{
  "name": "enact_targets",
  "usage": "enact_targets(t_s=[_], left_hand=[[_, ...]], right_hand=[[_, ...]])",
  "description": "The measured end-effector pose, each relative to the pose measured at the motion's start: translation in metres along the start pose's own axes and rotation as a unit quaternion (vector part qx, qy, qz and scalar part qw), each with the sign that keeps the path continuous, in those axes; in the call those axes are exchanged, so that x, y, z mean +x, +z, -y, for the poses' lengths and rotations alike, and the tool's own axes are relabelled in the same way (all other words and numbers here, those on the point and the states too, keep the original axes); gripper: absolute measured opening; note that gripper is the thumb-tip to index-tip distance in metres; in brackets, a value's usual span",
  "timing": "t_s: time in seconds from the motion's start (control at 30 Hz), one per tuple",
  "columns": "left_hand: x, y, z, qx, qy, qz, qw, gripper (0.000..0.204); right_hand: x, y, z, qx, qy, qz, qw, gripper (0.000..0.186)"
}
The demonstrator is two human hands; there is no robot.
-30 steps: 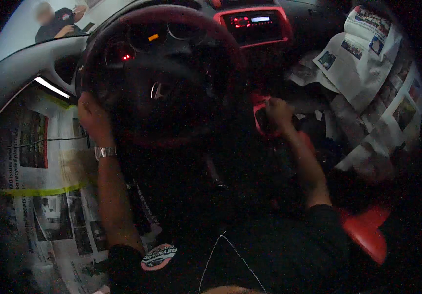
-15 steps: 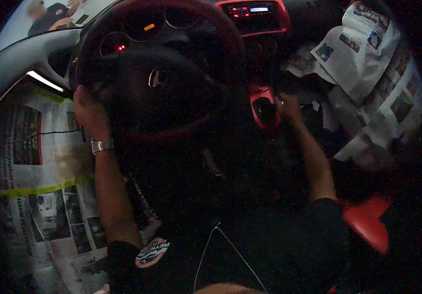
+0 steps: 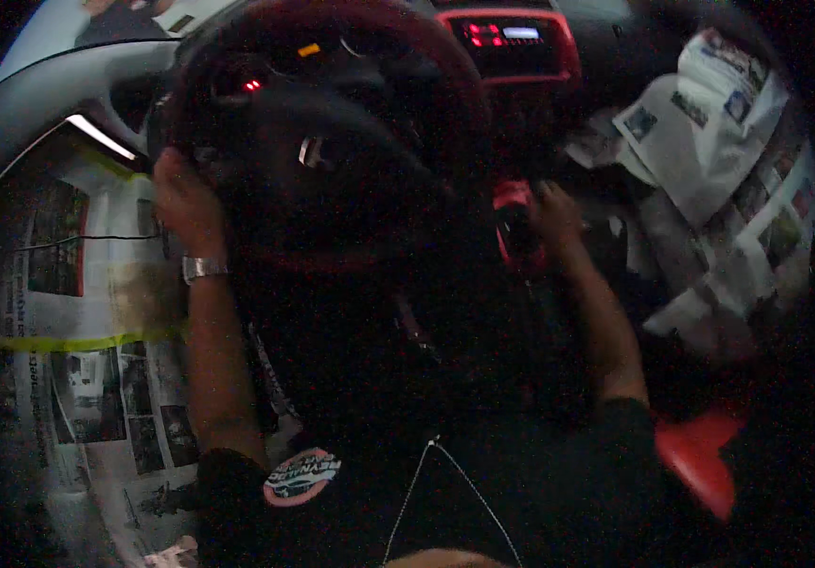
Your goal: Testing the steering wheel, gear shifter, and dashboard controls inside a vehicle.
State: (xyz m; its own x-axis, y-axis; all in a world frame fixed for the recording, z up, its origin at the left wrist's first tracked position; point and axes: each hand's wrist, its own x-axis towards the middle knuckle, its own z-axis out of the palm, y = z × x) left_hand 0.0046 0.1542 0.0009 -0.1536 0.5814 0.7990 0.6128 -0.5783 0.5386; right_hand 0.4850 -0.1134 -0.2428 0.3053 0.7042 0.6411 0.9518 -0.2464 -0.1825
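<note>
Taking the wheel's hub as the middle of the clock: the steering wheel (image 3: 341, 128) sits upper centre, dark, with a shiny emblem (image 3: 309, 151) on the hub. The left hand (image 3: 188, 204) is wrapped around its rim between 8 and 9 o'clock, metal watch (image 3: 206, 268) on the wrist. The right hand (image 3: 557, 218) is off the wheel, out at about 4 o'clock, at the right edge of a red console panel (image 3: 512, 194) with a dark middle. It's really dim and a bit blurry there, so I can't tell if that hand is gripping a lever or just resting with the fingers curled.

Further out, an orange light (image 3: 308, 50) glows on the dash at 12, two small red dots (image 3: 252, 85) near 11, and a red-framed stereo (image 3: 507, 45) is lit at 2. Crumpled newspaper (image 3: 687, 156) is piled at 3, and a smooth red piece (image 3: 701, 464) pokes out between 4 and 5. Down at 6 there's a round patch (image 3: 301, 476) on a black shirt. More newspaper sheets (image 3: 142, 379) cover the side at 8, with yellow tape (image 3: 95, 343) across them. Part of another person (image 3: 133, 21) shows through the glass at 10.
</note>
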Motion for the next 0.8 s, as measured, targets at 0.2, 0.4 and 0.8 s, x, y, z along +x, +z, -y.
enact_targets(t_s=[0.2,0.4,0.8], left_hand=[[-0.005,0.005,-0.005,0.015,-0.014,0.011,1.0,0.065],[-0.005,0.007,-0.007,0.0,-0.04,0.019,0.999,0.066],[-0.005,0.002,-0.009,-0.021,-0.076,0.062,0.995,0.068]], right_hand=[[0.017,0.027,0.028,0.045,0.17,0.048,0.983,0.029],[0.003,0.045,0.045,0.015,0.049,-0.02,0.998,0.028],[0.011,0.036,-0.039,-0.001,0.124,0.104,0.987,0.032]])
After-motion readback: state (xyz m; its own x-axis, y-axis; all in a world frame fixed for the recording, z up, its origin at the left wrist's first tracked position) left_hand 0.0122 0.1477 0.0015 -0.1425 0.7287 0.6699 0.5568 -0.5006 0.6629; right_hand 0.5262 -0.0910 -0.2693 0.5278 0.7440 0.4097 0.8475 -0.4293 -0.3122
